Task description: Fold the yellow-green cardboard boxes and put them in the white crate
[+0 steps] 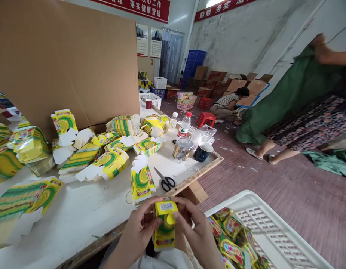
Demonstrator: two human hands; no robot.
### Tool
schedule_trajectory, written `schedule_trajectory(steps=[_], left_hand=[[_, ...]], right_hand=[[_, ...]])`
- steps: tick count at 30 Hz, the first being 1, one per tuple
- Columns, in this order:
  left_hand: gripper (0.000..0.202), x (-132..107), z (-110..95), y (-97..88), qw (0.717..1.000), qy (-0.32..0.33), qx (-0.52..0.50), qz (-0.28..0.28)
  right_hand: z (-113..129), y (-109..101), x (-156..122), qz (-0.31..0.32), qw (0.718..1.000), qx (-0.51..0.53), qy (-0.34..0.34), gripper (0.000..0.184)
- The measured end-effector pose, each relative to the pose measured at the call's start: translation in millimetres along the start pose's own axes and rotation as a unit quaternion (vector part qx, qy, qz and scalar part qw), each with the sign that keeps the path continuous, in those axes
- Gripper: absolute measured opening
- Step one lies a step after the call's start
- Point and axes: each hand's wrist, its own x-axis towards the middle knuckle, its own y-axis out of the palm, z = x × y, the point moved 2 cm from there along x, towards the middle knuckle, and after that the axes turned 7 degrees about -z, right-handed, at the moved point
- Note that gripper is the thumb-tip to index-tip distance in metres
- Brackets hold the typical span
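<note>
Both my hands hold one small yellow and green carton (pixel 164 224) close to my body, below the table edge. My left hand (pixel 139 233) grips its left side with the thumb across the front. My right hand (pixel 193 229) grips its right side, thumb pressing a yellow flap near the barcode end. An upright folded carton (pixel 141 182) stands on the white table (pixel 85 209) just beyond my hands, and black scissors (pixel 166 182) lie to its right.
Several folded and flat cartons (pixel 105 160) are piled on the table before a big cardboard sheet (pixel 66 59). A jar (pixel 182 148), dark cup (pixel 202 151) and bottle (pixel 184 125) stand at the far corner. A white crate (pixel 262 220) holds finished cartons. A person in green (pixel 296 97) bends at right; another crouches behind.
</note>
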Motion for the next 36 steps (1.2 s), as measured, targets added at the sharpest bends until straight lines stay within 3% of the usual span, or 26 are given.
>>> schedule_trajectory(steps=[3,7,14,18,25,29,32,34,36], left_hand=[[0.042,0.1,2.2,-0.6,0.999,0.013,0.035,0.024],[0.046,0.7,4.4,-2.6,0.997,0.014,0.067,0.042],[0.048,0.3,3.9,0.7,0.996,0.013,0.069,0.058],[0.045,0.1,4.5,-0.7,0.997,0.014,0.063,0.038],[0.041,-1.4,9.0,-3.7,0.999,-0.012,-0.021,-0.031],[0.040,-2.4,10.9,0.1,0.998,0.019,0.064,-0.009],[0.048,4.4,10.7,-8.9,0.962,0.131,0.232,-0.056],[0.061,13.3,15.0,-21.2,0.915,0.196,0.333,-0.117],[0.068,23.3,24.3,-35.1,0.869,0.230,0.397,-0.185]], right_hand=[[-11.9,9.5,-3.7,0.022,0.999,-0.022,0.045,0.031],[-23.4,16.9,-7.8,0.007,0.998,-0.053,0.041,0.024],[-23.4,20.7,-8.8,0.010,0.993,-0.106,0.052,0.039],[-21.9,23.9,-9.6,-0.019,0.991,-0.113,0.062,0.034],[-15.2,12.2,-2.8,0.022,0.999,-0.041,0.001,0.030],[-12.8,8.1,-4.7,0.002,1.000,-0.020,0.011,0.026],[-9.0,-17.5,-7.2,-0.061,0.994,-0.089,0.001,0.023],[-4.6,-47.3,-8.0,-0.145,0.969,-0.195,-0.041,0.021],[-2.0,-73.9,-8.6,-0.179,0.939,-0.290,-0.055,0.024]])
